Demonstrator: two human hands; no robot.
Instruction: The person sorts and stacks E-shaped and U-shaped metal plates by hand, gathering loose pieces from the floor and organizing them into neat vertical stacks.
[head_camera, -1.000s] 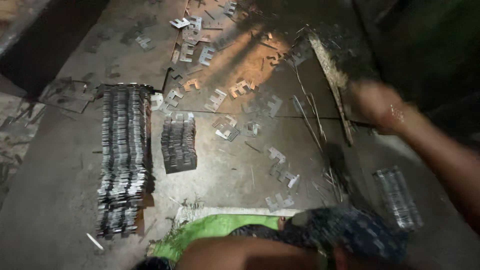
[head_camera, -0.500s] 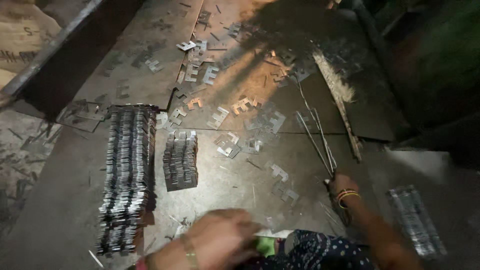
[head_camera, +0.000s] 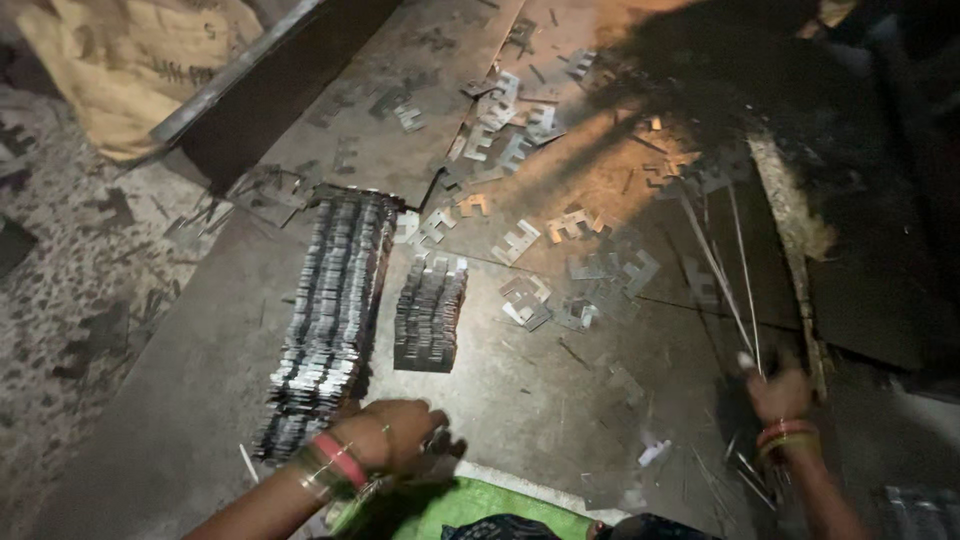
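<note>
The left hand (head_camera: 395, 435) rests on the floor with its grip half curled and holding nothing I can see. Just beside it begins the long stack (head_camera: 330, 320) of flat metal pieces, and a short stack (head_camera: 430, 315) sits a little farther up. The right hand (head_camera: 780, 395) has its grip shut around thin sticks (head_camera: 735, 275). Many loose pieces (head_camera: 560, 270) lie scattered beyond both hands, not stacked yet, so plenty looks left to do.
</note>
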